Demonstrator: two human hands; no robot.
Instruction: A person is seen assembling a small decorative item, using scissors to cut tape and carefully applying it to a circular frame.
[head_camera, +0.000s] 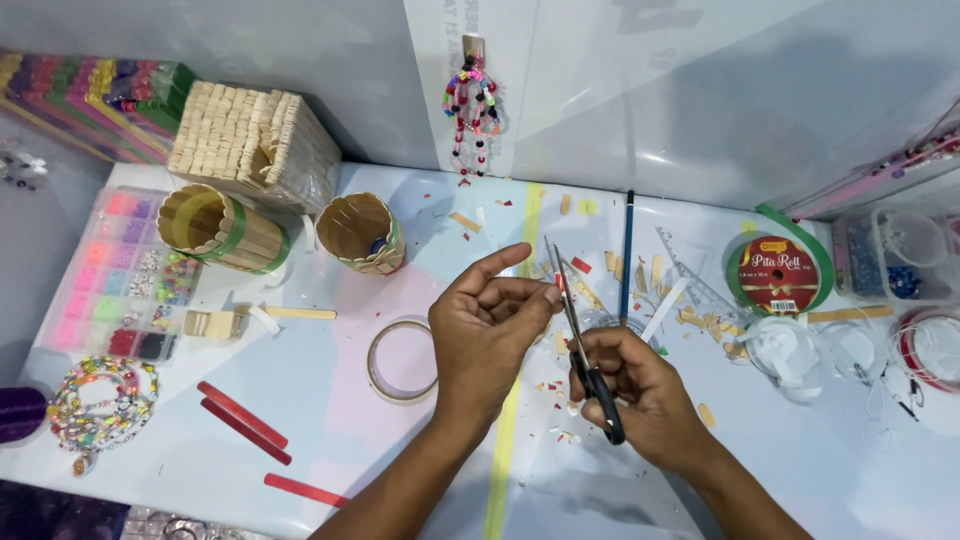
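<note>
Snipping thin red strip (559, 283), steel scissors (578, 340)

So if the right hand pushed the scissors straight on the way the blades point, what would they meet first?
The right hand aims the scissors up and slightly left. First in line is the small red piece pinched in the left hand's fingertips; it seems to lie right at the blades, though depth is unclear.

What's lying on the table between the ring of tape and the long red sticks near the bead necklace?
In the head view, nothing: the stretch of table between the tape ring and the red sticks is bare. The left hand is on the ring's other side.
</note>
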